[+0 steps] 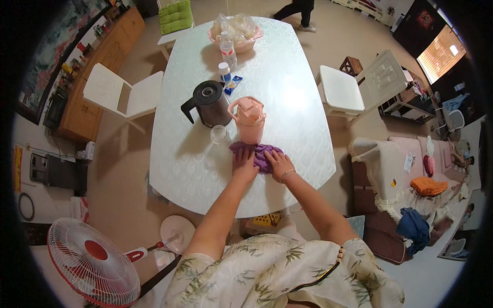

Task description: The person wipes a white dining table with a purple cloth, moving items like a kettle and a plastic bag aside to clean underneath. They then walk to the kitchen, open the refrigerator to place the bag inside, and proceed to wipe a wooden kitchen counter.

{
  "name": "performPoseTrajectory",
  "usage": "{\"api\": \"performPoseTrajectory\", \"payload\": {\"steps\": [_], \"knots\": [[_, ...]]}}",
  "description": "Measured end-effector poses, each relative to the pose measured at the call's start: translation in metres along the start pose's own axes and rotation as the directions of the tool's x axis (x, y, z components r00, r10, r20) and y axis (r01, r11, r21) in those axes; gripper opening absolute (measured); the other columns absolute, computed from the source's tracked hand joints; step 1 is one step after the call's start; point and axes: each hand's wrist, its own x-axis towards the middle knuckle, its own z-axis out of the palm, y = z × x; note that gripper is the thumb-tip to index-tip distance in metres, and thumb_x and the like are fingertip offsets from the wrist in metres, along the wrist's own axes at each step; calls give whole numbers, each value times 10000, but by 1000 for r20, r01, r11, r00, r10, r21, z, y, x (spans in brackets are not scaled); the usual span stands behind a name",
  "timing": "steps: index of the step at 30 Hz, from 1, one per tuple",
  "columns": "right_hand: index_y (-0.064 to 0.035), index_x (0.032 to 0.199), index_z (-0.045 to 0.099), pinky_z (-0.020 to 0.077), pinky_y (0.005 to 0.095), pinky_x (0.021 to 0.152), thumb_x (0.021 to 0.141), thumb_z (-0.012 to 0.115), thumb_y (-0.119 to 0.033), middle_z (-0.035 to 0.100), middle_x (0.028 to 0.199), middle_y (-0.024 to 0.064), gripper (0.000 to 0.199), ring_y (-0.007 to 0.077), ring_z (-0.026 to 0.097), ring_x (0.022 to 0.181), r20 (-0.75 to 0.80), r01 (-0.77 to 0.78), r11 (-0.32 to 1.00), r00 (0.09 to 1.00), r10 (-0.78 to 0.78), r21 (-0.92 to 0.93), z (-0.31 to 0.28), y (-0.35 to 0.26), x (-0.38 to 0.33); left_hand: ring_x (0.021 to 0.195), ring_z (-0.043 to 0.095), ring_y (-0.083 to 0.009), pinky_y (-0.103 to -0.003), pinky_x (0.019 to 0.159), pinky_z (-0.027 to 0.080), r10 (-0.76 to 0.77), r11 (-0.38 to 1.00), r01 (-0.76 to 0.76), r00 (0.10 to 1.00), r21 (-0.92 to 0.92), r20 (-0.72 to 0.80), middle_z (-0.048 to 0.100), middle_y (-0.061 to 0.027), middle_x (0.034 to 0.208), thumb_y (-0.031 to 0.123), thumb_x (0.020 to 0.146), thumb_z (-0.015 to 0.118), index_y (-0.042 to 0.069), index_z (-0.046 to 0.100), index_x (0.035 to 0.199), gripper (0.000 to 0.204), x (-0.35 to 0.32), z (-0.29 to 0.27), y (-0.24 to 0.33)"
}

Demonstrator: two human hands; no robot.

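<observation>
Both hands lie palm down on a crumpled purple cloth point(262, 159) at the near half of the table point(295, 187), right in front of a pink lidded jug point(250, 128). The left hand point(245, 165) covers the cloth's left part, its fingers stretched out and pointing away from the body; the right hand point(280, 165) covers the right part, fingers extended and angled inward (a thin bracelet point(287, 175) circles that wrist). Neither is closed into a fist; whether any fingertips pinch the fabric underneath, I cannot tell. The cloth is bunched between them, its far edge close against the foot of the jug.

Left of the jug stand a small clear glass jar point(220, 135) and, behind that, a dark kettle point(212, 108) with a black handle toward the left. Farther along are a blue packet point(233, 84), a small white bottle point(224, 73) and a clear plastic bottle point(228, 54). At the far end, a pink basin point(247, 46) holds plastic bags point(234, 28). White chairs point(146, 97) flank both long sides, and a standing fan point(96, 251) is at the lower left
</observation>
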Motion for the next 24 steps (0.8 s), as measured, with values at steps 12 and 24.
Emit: {"api": "performPoseTrajectory", "payload": {"steps": [12,24], "knots": [[-189,1442,314,176,485,1122,900,524,-357,236,1517,115,605,302,245,1379,-141,378,923,920,-366,69,85,-42,-127,1412,156,-326,-493,1133,116,111,994,-112,992,10,60,240,-156,1505,320,842,606,75,299,1440,715,-184,22,-41],[-176,1399,370,212,488,1104,852,586,-227,321,1466,120,591,343,327,1319,-413,-120,991,900,136,66,50,149,-159,1414,164,-289,-465,1144,112,503,861,-509,854,17,132,250,-117,1510,363,906,501,115,320,1436,612,-10,60,150]]}}
